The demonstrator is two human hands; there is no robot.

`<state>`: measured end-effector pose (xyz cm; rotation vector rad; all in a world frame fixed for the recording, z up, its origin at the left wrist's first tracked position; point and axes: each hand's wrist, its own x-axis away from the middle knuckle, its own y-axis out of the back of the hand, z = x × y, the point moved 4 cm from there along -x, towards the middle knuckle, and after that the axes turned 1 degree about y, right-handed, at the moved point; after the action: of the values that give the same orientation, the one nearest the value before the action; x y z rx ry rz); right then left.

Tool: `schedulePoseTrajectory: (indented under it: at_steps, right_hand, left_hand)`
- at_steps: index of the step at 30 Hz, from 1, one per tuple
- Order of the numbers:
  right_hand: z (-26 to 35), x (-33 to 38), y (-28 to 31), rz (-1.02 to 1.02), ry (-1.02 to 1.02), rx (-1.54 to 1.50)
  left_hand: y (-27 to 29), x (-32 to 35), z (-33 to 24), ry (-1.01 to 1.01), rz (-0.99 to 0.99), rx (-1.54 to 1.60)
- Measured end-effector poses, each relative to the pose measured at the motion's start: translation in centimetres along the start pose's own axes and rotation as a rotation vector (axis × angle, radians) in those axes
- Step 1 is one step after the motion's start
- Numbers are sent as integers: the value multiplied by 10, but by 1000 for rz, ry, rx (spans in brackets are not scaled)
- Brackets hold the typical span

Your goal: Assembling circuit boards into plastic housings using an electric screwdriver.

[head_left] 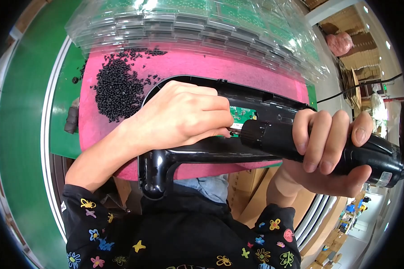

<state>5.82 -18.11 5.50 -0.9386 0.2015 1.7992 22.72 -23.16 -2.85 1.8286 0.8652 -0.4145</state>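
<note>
A long black plastic housing (202, 156) lies open side up across the pink mat, with a rounded stub at its near left end. Inside it sits a small green circuit board (242, 114). My right hand (325, 143) is wrapped round a black electric screwdriver (278, 140), held almost level and pointing left into the housing. My left hand (188, 114) reaches over the housing's left part, its fingers pinched together right by the screwdriver's tip. What those fingertips hold, if anything, is hidden.
Many small black screws (116, 89) lie heaped on the left of the pink mat (191, 66). Behind it, clear plastic trays (202, 27) with green circuit boards are stacked high. A black cable (359, 86) runs at the right. Cardboard (251, 190) stands below the table's near edge.
</note>
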Motion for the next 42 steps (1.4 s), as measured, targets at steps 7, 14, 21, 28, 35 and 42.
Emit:
schedulePoseTrajectory:
  at_steps: [7,14,21,28,35,42]
  right_hand:
    - [-11,5,2,21,-93,80]
    - [-31,19,2,-117,-243,209]
    - [-48,17,3,-102,-343,17]
    - [-62,10,3,112,-319,-80]
    - [-60,13,-5,-9,-364,98]
    - [-42,23,-6,-119,-269,298]
  left_hand:
    - [-2,0,1,-7,12,6]
    - [-2,0,7,175,0,-1]
    - [-4,5,13,241,-45,1]
    - [-3,7,13,288,2,-11]
    - [-6,8,12,294,43,-31]
    - [-8,10,14,338,209,-32]
